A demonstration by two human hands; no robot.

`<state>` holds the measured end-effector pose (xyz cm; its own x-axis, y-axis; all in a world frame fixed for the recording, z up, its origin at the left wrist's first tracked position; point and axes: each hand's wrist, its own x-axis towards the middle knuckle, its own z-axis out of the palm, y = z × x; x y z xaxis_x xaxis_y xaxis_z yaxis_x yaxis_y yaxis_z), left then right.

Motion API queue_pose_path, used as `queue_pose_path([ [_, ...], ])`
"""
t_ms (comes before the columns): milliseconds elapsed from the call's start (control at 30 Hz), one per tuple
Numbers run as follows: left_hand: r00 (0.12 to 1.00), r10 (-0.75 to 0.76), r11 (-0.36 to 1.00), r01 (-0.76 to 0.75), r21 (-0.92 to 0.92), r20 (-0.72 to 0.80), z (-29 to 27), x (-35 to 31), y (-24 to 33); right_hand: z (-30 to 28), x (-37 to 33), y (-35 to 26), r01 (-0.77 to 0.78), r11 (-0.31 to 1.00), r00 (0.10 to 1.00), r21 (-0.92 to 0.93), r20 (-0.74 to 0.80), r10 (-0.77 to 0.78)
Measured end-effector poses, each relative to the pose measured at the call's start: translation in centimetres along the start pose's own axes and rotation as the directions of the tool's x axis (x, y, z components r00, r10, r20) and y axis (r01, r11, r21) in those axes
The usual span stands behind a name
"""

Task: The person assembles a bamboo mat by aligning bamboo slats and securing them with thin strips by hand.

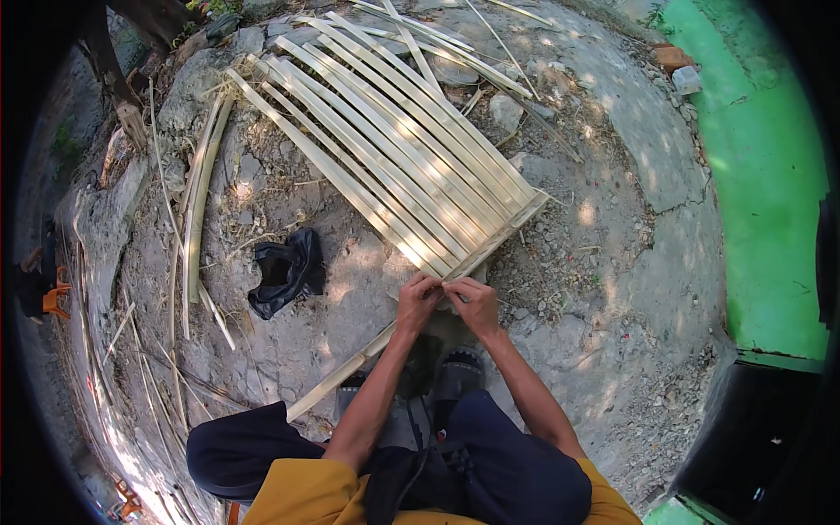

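Several long pale bamboo slats lie side by side on the ground, fanned slightly apart at their far ends. Their near ends meet a bamboo crosspiece that runs slantwise across them. At the crosspiece's near left corner, my left hand is closed in a pinch. Right beside it, almost touching, my right hand is also closed, with fingertips at the same corner. Whatever small thing the fingertips hold is too small to make out. A single bamboo strip lies to the left of my left forearm.
A black plastic bag lies left of the slats. Further left are more bamboo lengths and thin strips. Loose strips lie behind the slats. A green painted surface borders the rough ground on the right. Tree trunks stand at far left.
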<state>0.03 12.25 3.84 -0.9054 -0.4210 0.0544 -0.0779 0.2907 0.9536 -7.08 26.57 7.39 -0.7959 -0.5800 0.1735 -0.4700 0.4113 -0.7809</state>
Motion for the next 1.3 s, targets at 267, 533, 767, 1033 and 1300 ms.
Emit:
queue_pose_path([
  [267, 0.999, 0.051, 0.998, -0.051, -0.034, 0.005, 0.3, 0.1, -1.4, -2.1, -1.1, -1.2, -0.04, 0.999, 0.999, 0.021, -0.018, 0.041],
  [533, 0.999, 0.042, 0.999, -0.042, -0.001, 0.007, 0.3, 0.3, -0.8, -12.4, -26.1, 2.6, -0.718, 0.679, 0.65, -0.152, -0.494, 0.577],
  [767, 0.996, 0.083, 0.996, -0.083, -0.015, 0.008, 0.8, 0.4, -1.3, -14.0, -48.4, -3.3, -0.894, 0.303, 0.441, -0.329, -0.537, 0.719],
  [1033, 0.995, 0.104, 0.994, -0.104, 0.008, -0.001, 0.4, 0.5, -0.3, -10.7, -40.5, -1.3, -0.749, 0.467, 0.655, -0.469, -0.424, 0.626],
  [1300, 0.995, 0.096, 0.995, -0.096, 0.014, -0.016, 0.4, 0.6, -0.4, -13.2, -36.0, 2.0, -0.486, 0.617, 0.815, -0.619, -0.066, 0.575],
])
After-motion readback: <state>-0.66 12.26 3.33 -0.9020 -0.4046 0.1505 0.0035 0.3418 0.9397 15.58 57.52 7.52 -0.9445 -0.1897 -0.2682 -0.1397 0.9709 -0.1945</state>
